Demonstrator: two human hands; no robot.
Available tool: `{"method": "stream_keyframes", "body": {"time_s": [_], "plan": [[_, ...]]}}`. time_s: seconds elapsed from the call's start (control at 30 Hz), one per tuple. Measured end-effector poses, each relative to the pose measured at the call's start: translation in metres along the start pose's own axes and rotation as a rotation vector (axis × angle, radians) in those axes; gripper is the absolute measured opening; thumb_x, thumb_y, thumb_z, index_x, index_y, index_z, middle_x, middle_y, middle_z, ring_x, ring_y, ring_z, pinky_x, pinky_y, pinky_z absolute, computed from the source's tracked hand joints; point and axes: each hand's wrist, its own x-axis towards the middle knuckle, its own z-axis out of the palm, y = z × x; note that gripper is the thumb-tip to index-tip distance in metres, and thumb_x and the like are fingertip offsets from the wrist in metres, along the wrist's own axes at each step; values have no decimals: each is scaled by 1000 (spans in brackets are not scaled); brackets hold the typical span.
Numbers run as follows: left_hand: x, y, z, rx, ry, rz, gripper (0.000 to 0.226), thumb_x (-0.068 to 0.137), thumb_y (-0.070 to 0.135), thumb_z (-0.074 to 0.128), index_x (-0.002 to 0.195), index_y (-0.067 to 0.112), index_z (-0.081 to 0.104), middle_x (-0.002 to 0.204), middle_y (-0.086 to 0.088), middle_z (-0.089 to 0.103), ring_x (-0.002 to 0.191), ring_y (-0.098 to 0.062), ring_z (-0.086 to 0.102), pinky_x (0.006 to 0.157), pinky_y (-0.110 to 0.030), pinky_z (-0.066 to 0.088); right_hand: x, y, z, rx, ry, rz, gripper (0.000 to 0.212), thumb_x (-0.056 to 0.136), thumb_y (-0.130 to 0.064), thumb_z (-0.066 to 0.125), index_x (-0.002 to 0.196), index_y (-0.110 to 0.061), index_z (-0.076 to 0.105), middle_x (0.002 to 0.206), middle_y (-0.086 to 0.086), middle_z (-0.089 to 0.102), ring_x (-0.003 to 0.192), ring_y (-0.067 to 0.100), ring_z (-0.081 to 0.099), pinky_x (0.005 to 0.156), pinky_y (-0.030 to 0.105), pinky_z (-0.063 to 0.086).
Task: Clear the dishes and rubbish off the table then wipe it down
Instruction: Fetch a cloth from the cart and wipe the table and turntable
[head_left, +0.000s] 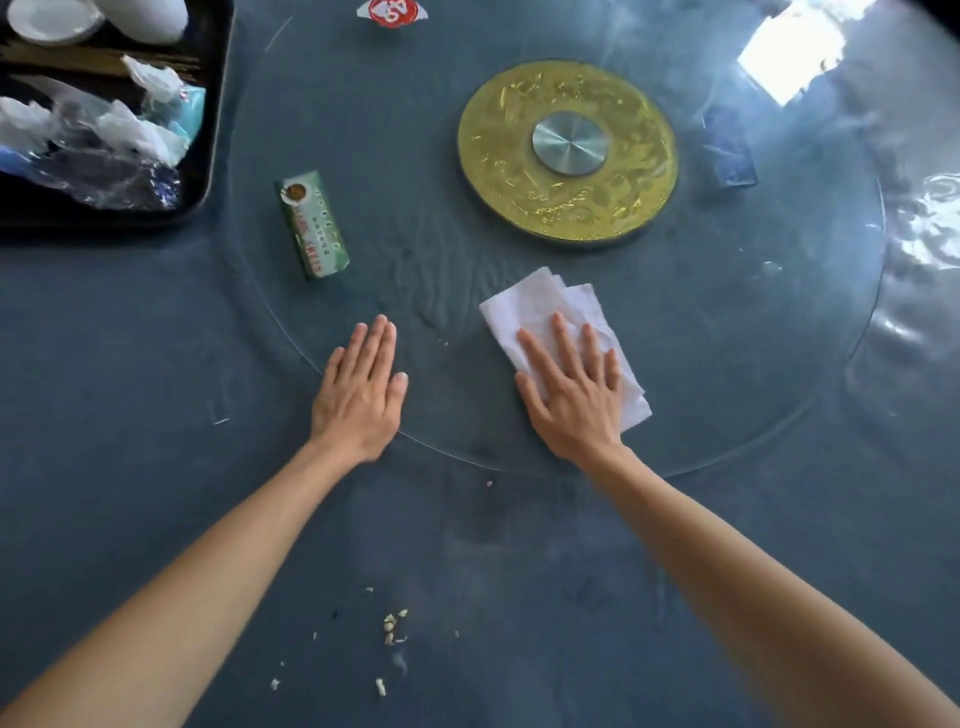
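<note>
Dark blue table (130, 493) under a glass turntable (779, 415), crumbs (390, 626) at the near edge, and the right hand (571, 395) presses flat, fingers spread, on the white cloth (540, 304) while the left hand (361, 387) lies flat beside it, rubbish stacked in the black tray (210, 156) far left.

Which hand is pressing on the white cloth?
The right hand. It lies flat on the white cloth, while the left hand rests flat on the bare glass turntable with nothing under it.
</note>
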Motion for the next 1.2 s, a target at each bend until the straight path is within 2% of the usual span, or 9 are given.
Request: {"method": "stream_keyframes", "body": {"time_s": [0.13,0.27,0.47,0.57,0.63,0.8,0.93,1.03,1.2], "plan": [[18,-9,-11,-17,1,-115,65,104,31,24,159,14,-5,167,2,-13,154,-17,-11,125,-40,0,5,37,-12,37,-4,305,54,101,-64,21,154,-59,8,171,-11,-2,156,30,-8,124,55,-1],[16,45,-8,-168,11,-243,72,102,31,33,157,2,-3,166,-14,-13,154,-27,-11,125,-43,1,4,-7,-9,109,22,503,57,99,-64,13,155,-56,6,171,-8,-4,155,32,-5,119,57,8],[2,105,17,-269,159,-332,61,104,32,31,160,16,11,168,-8,-2,155,-22,-3,123,-43,0,-14,-79,22,28,-57,114,56,104,-62,19,156,-55,0,170,-10,-12,155,31,-16,118,48,-1],[12,93,18,-237,223,-392,60,105,33,25,160,13,8,168,-4,-1,155,-19,2,124,-43,2,-9,-64,17,39,27,-11,52,103,-59,29,154,-54,25,170,-10,11,157,30,3,121,49,10],[18,81,20,-209,257,-369,60,106,33,25,160,11,8,168,-4,1,155,-20,4,124,-43,5,-8,-45,12,13,68,-76,51,101,-59,31,152,-55,32,169,-11,19,157,28,12,121,49,14],[31,51,18,-169,286,-322,62,105,36,18,160,10,5,168,-5,0,155,-20,1,124,-43,4,4,7,-2,24,32,127,53,100,-63,24,153,-60,15,170,-16,6,158,25,0,124,50,4],[35,42,12,-221,320,-309,65,102,40,11,160,11,3,168,-5,-1,155,-18,-3,125,-41,3,14,-32,7,115,43,362,54,101,-62,13,153,-60,0,171,-12,-4,156,24,-12,122,49,-5],[35,39,10,-291,362,-276,68,101,44,6,159,8,5,168,-6,0,155,-19,-2,125,-39,4,32,-71,13,122,36,243,52,103,-58,10,154,-58,1,171,-12,-3,156,26,-12,121,47,-5],[34,37,7,-364,417,-242,73,100,47,11,158,3,4,167,-11,1,155,-20,1,125,-36,6,76,-114,16,0,-1,-316,50,103,-59,25,153,-57,24,169,-10,17,157,31,8,122,49,13]]}}
